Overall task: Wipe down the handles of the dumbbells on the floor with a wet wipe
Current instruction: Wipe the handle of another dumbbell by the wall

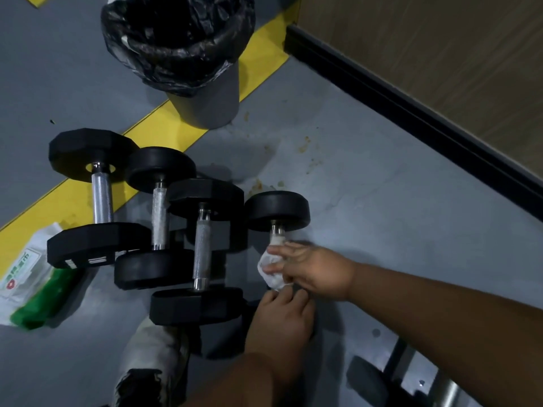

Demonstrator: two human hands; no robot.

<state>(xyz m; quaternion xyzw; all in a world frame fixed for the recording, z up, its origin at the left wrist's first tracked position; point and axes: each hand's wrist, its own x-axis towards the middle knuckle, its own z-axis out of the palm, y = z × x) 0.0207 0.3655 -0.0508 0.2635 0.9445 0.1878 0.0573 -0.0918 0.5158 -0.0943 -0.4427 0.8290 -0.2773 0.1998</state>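
Four dumbbells lie side by side on the grey floor (367, 201) left of centre. The rightmost dumbbell (277, 211) sits just right of centre, its handle wrapped in a white wipe (271, 270). The right hand (314, 270) reaches in from the right edge, forearm stretched across the frame, fingers curled around the wipe on the handle. The left hand (280, 321) comes up from the bottom, back of the hand upward, its fingertips on the dumbbell's near end; whether they grip cannot be seen.

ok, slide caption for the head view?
Right hand wraps white wet wipe around rightmost black dumbbell's steel handle; left hand steadies it.
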